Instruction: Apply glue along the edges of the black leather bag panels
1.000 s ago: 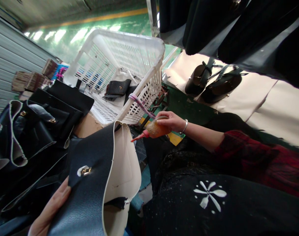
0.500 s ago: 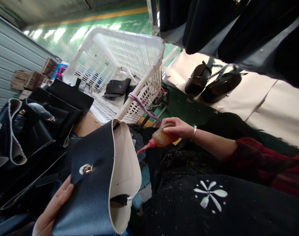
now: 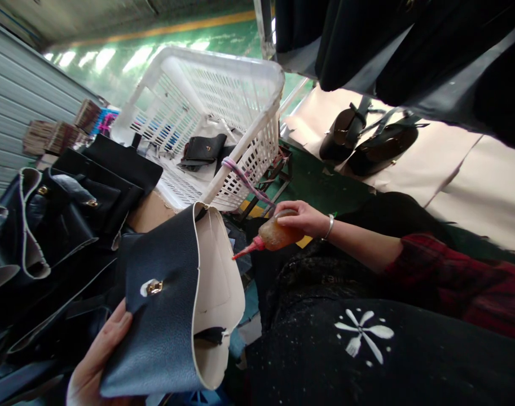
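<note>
My left hand [image 3: 102, 349] grips the lower left side of a black leather bag body [image 3: 164, 327], its thumb on the front face and the other fingers hidden underneath. The bag's pale inner lining faces right through its open mouth, and a small gold clasp sits on its front. In my right hand [image 3: 303, 219] is a squeeze bottle [image 3: 278, 233] of amber liquid with a red nozzle, fingers wrapped round it. The nozzle points left and down, its tip at the right edge of the bag's mouth; whether it touches, I cannot tell.
A white plastic basket [image 3: 261, 135] with a few black leather pieces stands ahead. More black bag parts [image 3: 71, 220] are heaped at the left. Two finished-looking bags [image 3: 379, 144] rest on brown paper [image 3: 460, 152] at the right, below hanging black items [image 3: 401, 56].
The bottle has moved slightly left, bringing its nozzle tip to the bag's edge. My left hand and the bag have shifted a little right and up.
</note>
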The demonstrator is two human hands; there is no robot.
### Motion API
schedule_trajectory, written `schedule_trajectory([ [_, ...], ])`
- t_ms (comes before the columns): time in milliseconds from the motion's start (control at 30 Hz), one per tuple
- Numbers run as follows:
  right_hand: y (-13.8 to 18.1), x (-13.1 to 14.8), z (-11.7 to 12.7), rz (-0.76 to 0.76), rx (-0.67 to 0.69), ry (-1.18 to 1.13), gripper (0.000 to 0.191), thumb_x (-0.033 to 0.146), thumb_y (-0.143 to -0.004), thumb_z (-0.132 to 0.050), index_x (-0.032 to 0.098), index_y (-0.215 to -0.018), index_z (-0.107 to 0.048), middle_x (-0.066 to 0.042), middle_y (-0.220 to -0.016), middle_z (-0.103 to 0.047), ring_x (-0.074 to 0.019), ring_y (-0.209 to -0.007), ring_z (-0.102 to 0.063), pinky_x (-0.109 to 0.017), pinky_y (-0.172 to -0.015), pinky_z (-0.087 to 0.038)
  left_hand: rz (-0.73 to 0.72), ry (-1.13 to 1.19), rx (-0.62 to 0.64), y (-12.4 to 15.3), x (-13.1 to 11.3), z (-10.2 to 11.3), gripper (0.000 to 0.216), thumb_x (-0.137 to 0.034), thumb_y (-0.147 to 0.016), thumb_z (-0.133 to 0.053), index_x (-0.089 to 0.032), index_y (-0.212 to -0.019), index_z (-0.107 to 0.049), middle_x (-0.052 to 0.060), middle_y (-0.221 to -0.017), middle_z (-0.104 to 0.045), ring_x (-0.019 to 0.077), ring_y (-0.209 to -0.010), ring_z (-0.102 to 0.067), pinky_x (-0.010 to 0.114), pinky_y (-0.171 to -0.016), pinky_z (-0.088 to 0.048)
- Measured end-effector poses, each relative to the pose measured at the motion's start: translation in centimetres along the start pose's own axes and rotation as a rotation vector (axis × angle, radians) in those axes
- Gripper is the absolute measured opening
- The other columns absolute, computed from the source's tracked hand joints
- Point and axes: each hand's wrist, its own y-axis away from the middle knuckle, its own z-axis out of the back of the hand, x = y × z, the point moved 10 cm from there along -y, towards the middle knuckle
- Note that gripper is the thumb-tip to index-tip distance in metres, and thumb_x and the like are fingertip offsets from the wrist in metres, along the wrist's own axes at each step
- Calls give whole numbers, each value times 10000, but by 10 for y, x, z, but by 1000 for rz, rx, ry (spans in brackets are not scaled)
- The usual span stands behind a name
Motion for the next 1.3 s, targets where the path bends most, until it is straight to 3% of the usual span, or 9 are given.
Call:
schedule_trajectory([
  [133, 18, -5, -7, -4, 76, 37, 431, 536, -621, -844, 169, -751, -657, 9, -691, -622, -143, -644, -549, -275, -631, -423, 28, 74, -168, 3, 3, -6, 258, -143, -763, -707, -373, -822, -811, -140, -943, -796, 183, -838, -779, 187, -727, -635],
  [300, 27, 11, -5, 103, 68, 129, 405, 540, -687, -812, 165, -775, -687, -7, -729, -638, -157, -675, -566, -283, -644, -447, -41, 77, -285, 15, -2, -14, 298, -82, -802, -640, -333, -797, -800, -134, -965, -798, 131, -766, -770, 131, -698, -605],
  [467, 22, 45, 5, 296, -48, 245, 357, 512, -738, -801, 171, -795, -715, -16, -767, -632, -169, -724, -574, -299, -693, -465, 8, 164, -242, 5, 7, -2, 322, -80, -777, -655, -310, -929, -821, -67, -956, -809, 105, -750, -765, 67, -760, -531],
  [633, 25, 42, 0, 296, 4, 281, 371, 526, -766, -787, 164, -809, -718, -22, -780, -630, -171, -728, -581, -300, -692, -469, 21, 202, -243, -6, 13, 24, 368, -37, -711, -691, -309, -923, -820, -74, -950, -809, 147, -759, -774, 131, -758, -572],
  [900, 52, 31, -18, 266, 184, 313, 417, 583, -798, -759, 169, -800, -720, -30, -777, -636, -172, -726, -574, -303, -695, -477, 25, 263, -50, -20, 19, 14, 362, 10, -716, -705, -241, -954, -814, 5, -943, -813, 145, -746, -774, 116, -738, -552],
  [1000, 50, 37, -14, 281, 146, 315, 410, 582, -796, -762, 174, -810, -724, -32, -793, -638, -177, -734, -579, -308, -703, -481, 14, 286, -45, -20, 19, 11, 361, 26, -699, -703, -221, -939, -812, 6, -909, -813, 149, -735, -773, 123, -728, -555],
  [1167, 39, 43, -2, 313, 21, 319, 427, 602, -777, -764, 178, -806, -725, -28, -788, -635, -180, -728, -576, -321, -712, -480, -38, 261, -140, -15, 20, 11, 334, 2, -633, -716, -187, -892, -809, 59, -847, -809, 197, -633, -762, 199, -618, -595],
  [1300, 41, 42, -6, 324, 46, 352, 410, 585, -786, -766, 176, -805, -732, -30, -785, -634, -179, -733, -579, -320, -714, -481, -43, 256, -61, -18, 26, 11, 401, -14, -649, -720, -184, -1002, -803, 64, -917, -814, 221, -667, -770, 247, -628, -614],
])
